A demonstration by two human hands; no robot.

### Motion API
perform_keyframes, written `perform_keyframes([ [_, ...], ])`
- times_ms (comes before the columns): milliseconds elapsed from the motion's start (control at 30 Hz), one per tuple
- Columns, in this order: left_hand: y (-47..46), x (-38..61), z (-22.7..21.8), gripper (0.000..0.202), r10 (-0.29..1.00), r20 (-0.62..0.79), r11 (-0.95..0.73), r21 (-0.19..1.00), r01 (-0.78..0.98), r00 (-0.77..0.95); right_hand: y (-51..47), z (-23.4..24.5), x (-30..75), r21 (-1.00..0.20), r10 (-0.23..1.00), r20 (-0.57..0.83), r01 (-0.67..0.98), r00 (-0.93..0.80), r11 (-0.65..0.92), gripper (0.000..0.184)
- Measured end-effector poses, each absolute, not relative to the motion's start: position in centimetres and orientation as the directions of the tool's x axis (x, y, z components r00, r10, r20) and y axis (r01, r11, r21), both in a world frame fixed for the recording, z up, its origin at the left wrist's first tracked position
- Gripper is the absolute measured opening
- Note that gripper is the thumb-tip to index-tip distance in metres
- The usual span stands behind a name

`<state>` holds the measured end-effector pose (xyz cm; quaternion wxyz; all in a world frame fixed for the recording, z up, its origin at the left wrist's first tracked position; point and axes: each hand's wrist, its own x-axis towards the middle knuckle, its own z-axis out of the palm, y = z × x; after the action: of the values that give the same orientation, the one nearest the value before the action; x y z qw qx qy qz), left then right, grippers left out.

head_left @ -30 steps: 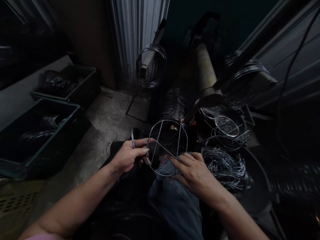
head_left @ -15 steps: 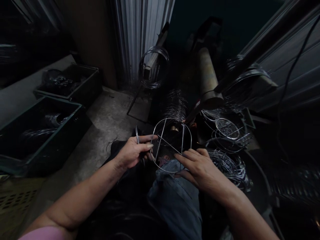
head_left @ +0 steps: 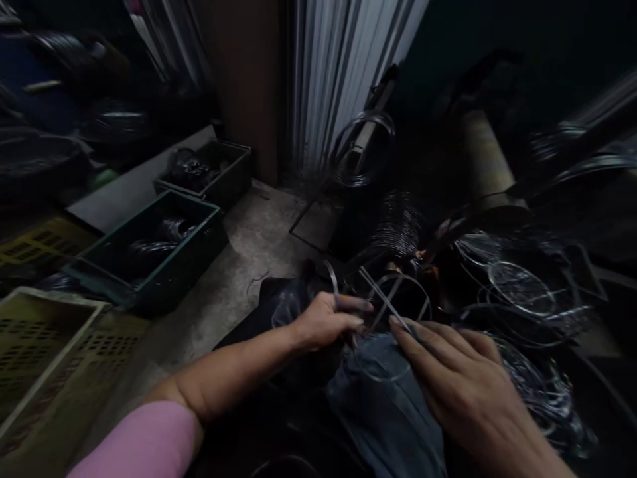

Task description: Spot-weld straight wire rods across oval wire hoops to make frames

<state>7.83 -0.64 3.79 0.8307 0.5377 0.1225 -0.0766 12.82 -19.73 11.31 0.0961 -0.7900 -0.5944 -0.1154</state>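
My left hand (head_left: pixel 326 320) is closed around a few thin wire rings (head_left: pixel 332 282) that stick up past my thumb, and its fingertips pinch the left rim of a round wire frame (head_left: pixel 398 302) with crossed straight wires. My right hand (head_left: pixel 460 385) lies over my blue-trousered knee (head_left: pixel 383 398) with its fingers stretched forward, fingertips on the frame's crossing wires. The frame is tilted and partly blurred, held just above my knee.
Piles of wire rings and finished wire frames (head_left: pixel 522 292) lie to the right. A stack of wire coils (head_left: pixel 393 229) stands ahead, with a hanging wire coil (head_left: pixel 363 149) behind. Two dark green crates (head_left: pixel 149 249) and a yellow slotted crate (head_left: pixel 44 358) sit on the concrete floor at left.
My view has swung left, shifting everything rightward. The wire frame has tipped from facing me to a flatter tilt. Both hands have stayed on it.
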Motion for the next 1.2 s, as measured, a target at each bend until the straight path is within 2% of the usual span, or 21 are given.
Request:
perform_keyframes([
  [100,-1.2,5.8,3.7,0.031,-0.234,-0.172,0.237,0.945,0.227,0.957,-18.2,8.6,11.9,0.017,0.944,0.22,0.967,0.246,-0.256,0.035],
  [167,-1.2,4.9,3.3,0.028,-0.327,-0.217,0.162,0.946,0.281,0.92,-18.4,7.0,11.4,-0.017,0.957,0.165,0.971,0.239,-0.24,0.032],
  [233,-1.1,4.5,2.7,0.025,-0.283,-0.338,0.182,0.9,0.396,0.898,-19.7,6.1,11.2,-0.128,0.944,0.165,0.956,0.285,-0.266,0.029],
  [300,-0.8,4.7,2.0,0.027,-0.161,-0.424,0.317,0.833,0.454,0.891,-21.4,5.8,11.3,-0.343,0.876,0.211,0.872,0.434,-0.35,0.025],
  [367,-0.5,5.2,1.4,0.034,-0.068,-0.46,0.479,0.764,0.434,0.885,-22.7,5.8,11.6,-0.592,0.69,0.232,0.662,0.686,-0.459,0.021],
  [433,-0.3,5.8,1.1,0.043,-0.057,-0.464,0.585,0.702,0.406,0.884,-23.1,5.6,12.1,-0.803,0.397,0.122,0.326,0.91,-0.499,0.024],
  [500,0.0,6.4,1.3,0.045,-0.035,-0.446,0.613,0.697,0.372,0.894,-22.8,4.8,12.8,-0.929,0.154,-0.07,-0.008,0.986,-0.37,0.035],
  [533,0.0,6.7,1.4,0.044,-0.02,-0.437,0.604,0.711,0.36,0.899,-22.4,4.3,13.3,-0.958,0.102,-0.152,-0.122,0.983,-0.258,0.04],
  [600,0.2,7.2,2.0,0.046,0.015,-0.435,0.556,0.752,0.354,0.9,-21.6,3.4,14.1,-0.97,0.085,-0.234,-0.228,0.968,-0.083,0.042],
  [633,0.2,7.5,2.3,0.047,0.03,-0.443,0.531,0.766,0.361,0.896,-21.3,3.0,14.5,-0.971,0.09,-0.237,-0.233,0.967,-0.054,0.042],
  [700,0.3,8.0,2.9,0.046,0.056,-0.453,0.496,0.786,0.369,0.89,-20.8,2.8,15.2,-0.976,0.097,-0.193,-0.181,0.976,-0.123,0.04],
  [800,0.3,8.8,3.5,0.045,0.087,-0.443,0.483,0.802,0.351,0.892,-20.4,3.5,16.0,-0.941,0.091,-0.073,-0.038,0.993,-0.338,0.039],
  [867,0.3,9.3,3.8,0.045,0.089,-0.441,0.497,0.797,0.344,0.893,-20.1,4.2,16.5,-0.915,0.101,-0.03,0.013,0.994,-0.403,0.035],
  [1100,0.5,11.0,4.4,0.044,0.107,-0.417,0.517,0.799,0.308,0.903,-18.8,6.2,18.2,-0.951,0.076,-0.109,-0.081,0.991,-0.299,0.034],
  [1200,0.7,11.4,4.6,0.043,0.111,-0.402,0.52,0.803,0.292,0.909,-18.7,6.1,18.8,-0.948,0.071,-0.083,-0.057,0.994,-0.313,0.036],
])
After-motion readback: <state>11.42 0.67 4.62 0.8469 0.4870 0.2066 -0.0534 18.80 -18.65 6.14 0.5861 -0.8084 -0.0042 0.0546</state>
